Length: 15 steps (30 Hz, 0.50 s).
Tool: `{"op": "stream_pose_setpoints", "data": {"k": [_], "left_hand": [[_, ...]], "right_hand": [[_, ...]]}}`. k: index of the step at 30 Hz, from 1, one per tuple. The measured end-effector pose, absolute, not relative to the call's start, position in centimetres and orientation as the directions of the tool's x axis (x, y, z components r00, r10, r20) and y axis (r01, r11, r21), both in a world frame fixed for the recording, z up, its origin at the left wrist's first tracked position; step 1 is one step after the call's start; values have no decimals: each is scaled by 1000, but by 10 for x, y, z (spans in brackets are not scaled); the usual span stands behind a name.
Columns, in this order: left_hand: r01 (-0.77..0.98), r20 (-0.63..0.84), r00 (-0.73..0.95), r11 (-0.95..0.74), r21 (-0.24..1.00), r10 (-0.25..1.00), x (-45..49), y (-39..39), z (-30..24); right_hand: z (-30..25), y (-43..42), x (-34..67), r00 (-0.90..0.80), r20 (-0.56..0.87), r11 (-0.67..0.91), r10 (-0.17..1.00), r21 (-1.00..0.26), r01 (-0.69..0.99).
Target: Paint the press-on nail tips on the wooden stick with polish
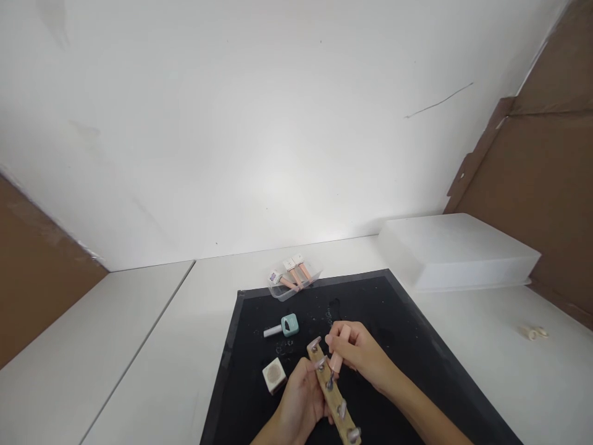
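My left hand [303,395] is closed around a narrow wooden strip [336,413], tilted over the black mat. Several short nail tips [341,409] stand in a row on the strip. Between the fingers of my right hand [359,352] is a nail polish brush with a pink cap [341,349]. Its dark bristle end touches or hovers just over the middle nail tip; I cannot tell which. A white, cube-shaped block [274,374] with a round beige patch on top sits left of my left hand. Beyond it lies a teal nail polish bottle [290,325] with a pale cap.
The black mat [250,364] covers the middle of the white table. At its far edge stands a clear tray [283,295] with pink-capped polish bottles [294,272]. A white plastic box [463,253] and small cream rings [532,332] lie right. Brown cardboard [532,185] walls the right side.
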<state>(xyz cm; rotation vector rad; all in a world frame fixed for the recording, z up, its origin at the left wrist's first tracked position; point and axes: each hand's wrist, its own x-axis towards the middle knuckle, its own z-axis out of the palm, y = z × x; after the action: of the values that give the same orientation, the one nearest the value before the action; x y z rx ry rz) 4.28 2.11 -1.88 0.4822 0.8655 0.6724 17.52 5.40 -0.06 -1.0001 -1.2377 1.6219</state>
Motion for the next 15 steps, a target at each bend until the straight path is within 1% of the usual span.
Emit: {"op": "stream_pose_setpoints", "data": {"k": [5,9,15], "left_hand": [[-308,-503,493,683,662,710,43,21,-24],[-321,-484,504,676,663,715,41,22,-25],[-318,-483,506,675,666,715,41,21,-22]], "right_hand": [[6,52,174,-347,-135,-203,928,-964,-169],[7,53,175,-338,-168,-239,926,-955,-179],[3,54,175,-337,-136,-203,932,-963,-174]]}}
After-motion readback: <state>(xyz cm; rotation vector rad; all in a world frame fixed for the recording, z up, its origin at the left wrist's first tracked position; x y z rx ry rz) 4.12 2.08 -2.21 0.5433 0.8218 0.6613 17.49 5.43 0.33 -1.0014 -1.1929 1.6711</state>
